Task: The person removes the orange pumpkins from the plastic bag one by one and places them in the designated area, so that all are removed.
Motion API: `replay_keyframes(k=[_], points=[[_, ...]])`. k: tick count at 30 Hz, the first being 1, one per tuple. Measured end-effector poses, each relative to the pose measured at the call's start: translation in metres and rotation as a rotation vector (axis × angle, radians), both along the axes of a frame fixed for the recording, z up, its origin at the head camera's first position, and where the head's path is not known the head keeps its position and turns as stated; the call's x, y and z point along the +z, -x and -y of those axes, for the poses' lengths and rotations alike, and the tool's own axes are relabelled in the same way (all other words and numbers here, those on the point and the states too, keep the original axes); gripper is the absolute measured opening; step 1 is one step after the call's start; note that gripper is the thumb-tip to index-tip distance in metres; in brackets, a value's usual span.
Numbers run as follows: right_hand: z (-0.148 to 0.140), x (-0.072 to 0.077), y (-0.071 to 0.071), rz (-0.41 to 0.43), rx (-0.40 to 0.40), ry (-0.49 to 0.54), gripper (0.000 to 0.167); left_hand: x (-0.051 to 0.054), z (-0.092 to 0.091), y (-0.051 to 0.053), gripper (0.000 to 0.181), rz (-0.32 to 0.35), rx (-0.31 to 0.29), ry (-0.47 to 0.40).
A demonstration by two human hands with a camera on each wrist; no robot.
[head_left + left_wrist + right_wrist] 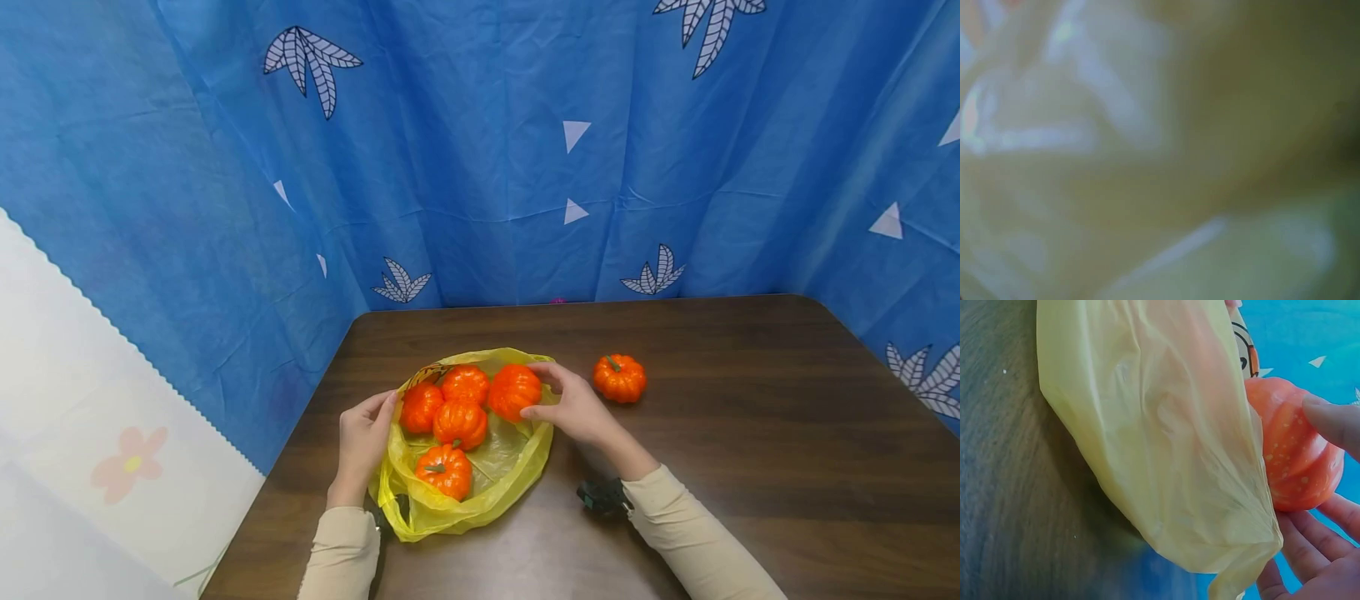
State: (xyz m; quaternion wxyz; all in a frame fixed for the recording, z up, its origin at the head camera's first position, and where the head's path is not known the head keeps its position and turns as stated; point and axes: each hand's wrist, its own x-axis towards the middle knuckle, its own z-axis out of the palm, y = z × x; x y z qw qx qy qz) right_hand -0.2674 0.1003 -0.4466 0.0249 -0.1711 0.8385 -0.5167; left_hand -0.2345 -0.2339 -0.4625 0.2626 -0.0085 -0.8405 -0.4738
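Note:
A yellow plastic bag (495, 467) lies open on the table with several small orange pumpkins inside, one (444, 472) near its front. My left hand (363, 442) pinches the bag's left rim. My right hand (573, 406) holds an orange pumpkin (514, 392) at the bag's right rim. In the right wrist view the thumb and fingers of my right hand (1329, 550) grip that pumpkin (1294, 447), beside the bag's side (1154, 437). Blurred yellow plastic (1147, 187) fills the left wrist view, and my left hand cannot be seen there.
Another orange pumpkin (619, 378) sits on the dark wooden table (750, 417), right of the bag and behind my right forearm. A blue curtain (510, 167) hangs behind the table, and a white cloth with a flower print (75, 417) is at the left.

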Motion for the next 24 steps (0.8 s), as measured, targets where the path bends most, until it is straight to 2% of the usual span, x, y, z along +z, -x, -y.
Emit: replay_keyframes(k=[11,19,24], points=[[-0.008,0.007,0.001,0.035,-0.02,0.031,0.072,0.0,0.0,0.0,0.021,0.021,-0.005,-0.009],[-0.015,0.012,0.003,0.032,-0.005,0.093,0.069,0.0,0.0,0.0,0.02,0.001,-0.014,-0.015],[-0.019,0.016,0.001,0.032,-0.008,0.104,0.07,-0.001,0.001,0.0,0.022,0.022,-0.009,-0.019]])
